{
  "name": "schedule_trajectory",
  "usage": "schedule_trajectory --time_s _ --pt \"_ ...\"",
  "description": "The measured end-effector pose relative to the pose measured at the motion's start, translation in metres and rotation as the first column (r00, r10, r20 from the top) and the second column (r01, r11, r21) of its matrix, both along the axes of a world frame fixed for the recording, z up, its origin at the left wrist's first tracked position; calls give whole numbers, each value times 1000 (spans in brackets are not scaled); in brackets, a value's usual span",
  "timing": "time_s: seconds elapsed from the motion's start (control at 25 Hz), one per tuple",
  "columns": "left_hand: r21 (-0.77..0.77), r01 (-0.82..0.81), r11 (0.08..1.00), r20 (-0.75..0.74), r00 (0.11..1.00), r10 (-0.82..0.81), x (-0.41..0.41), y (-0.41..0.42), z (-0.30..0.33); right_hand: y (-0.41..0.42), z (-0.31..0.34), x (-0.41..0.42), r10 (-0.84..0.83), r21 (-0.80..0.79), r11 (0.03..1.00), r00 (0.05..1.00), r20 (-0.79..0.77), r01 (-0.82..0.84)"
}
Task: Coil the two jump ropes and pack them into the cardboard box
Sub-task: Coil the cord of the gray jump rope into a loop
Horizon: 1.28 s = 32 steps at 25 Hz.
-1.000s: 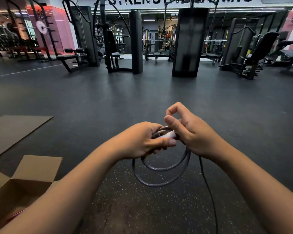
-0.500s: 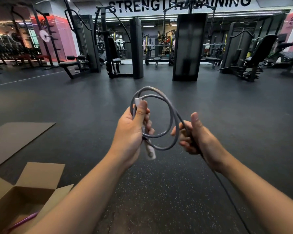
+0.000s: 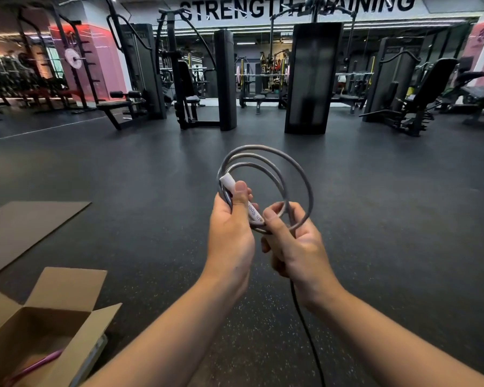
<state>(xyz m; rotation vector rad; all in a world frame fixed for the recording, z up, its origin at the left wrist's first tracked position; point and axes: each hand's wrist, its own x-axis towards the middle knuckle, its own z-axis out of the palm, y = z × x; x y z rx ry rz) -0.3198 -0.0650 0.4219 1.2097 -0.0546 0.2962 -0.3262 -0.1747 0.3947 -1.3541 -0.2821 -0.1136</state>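
right hand (image 3: 294, 244) has closed in, adding a loop to the grey rope (image 3: 296, 174).

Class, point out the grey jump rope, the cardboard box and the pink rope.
grey jump rope (image 3: 296, 166): head view, top of coil.
cardboard box (image 3: 70, 286): head view, rear flap.
pink rope (image 3: 39, 363): head view, strand inside box.

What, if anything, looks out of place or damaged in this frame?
Nothing stands out. The left hand and right hand hold the partly coiled grey jump rope, its uncoiled tail trailing down out of frame. The open brown cardboard box sits upright on the floor with something pink inside.
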Motion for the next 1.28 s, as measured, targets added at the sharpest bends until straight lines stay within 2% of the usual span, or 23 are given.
schedule_trajectory --time_s 0.08,0.16,0.24,0.28,0.32,0.36,0.4,0.44,0.48,0.52,0.56,0.6,0.68,0.76,0.84,0.92,1.0,1.08,1.16,1.28 --pt "26 67 997 -7 998 -67 6 13 -4 -11 10 5 -21 -35 999 1000 1 21" --pt "54 136 989 -34 990 -134 11 31 1 -26 20 13 16 -144 989 1000 6 -15" --pt "163 186 969 -54 982 -180 16 55 15 -44 31 18 91 -413 909 995 51 -61" --pt "314 195 929 -37 980 -194 17 68 25 -52 34 21 146 -553 829 987 67 -85" --pt "530 187 827 -11 977 -213 17 79 35 -59 37 22 211 -660 742 976 58 -121" --pt "734 182 654 -5 965 -262 16 85 43 -62 38 23 273 -730 664 961 33 -164" --pt "873 185 452 -30 944 -328 14 84 49 -64 39 23 324 -777 598 946 9 -198" --pt "947 191 259 -82 922 -379 11 79 53 -64 38 23 357 -811 545 934 -2 -210" --pt "975 189 117 -128 908 -398 8 69 52 -63 38 23 376 -836 508 927 -1 -207" --pt "984 178 27 -153 906 -395 6 59 48 -62 37 23 385 -847 494 923 9 -198" --pt "984 181 -7 -170 911 -377 6 50 42 -61 38 23 389 -845 500 921 22 -191" --pt "976 219 9 -200 908 -368 8 44 36 -62 39 23 387 -826 526 922 21 -202" --pt "929 353 113 -283 871 -402 14 40 25 -66 40 23 377 -744 607 925 -41 -280" --pt "887 429 174 -315 835 -451 16 42 20 -69 40 22 369 -692 645 925 -89 -324" --pt "866 448 221 -301 821 -485 15 42 16 -68 39 19 351 -695 654 934 -71 -298" --pt "823 493 283 -291 793 -535 10 41 14 -63 39 17 302 -669 709 953 4 -222" --pt "751 513 416 -238 798 -554 8 44 17 -62 41 18 189 -526 840 980 54 -133" --pt "611 485 625 -140 844 -518 8 48 23 -70 43 23 66 -388 920 998 12 -56" --pt "409 403 819 -51 906 -420 11 50 25 -75 39 25 46 -400 915 999 -9 -46" --pt "232 191 954 -31 981 -189 12 38 19 -57 26 19 119 -413 906 992 46 -90"
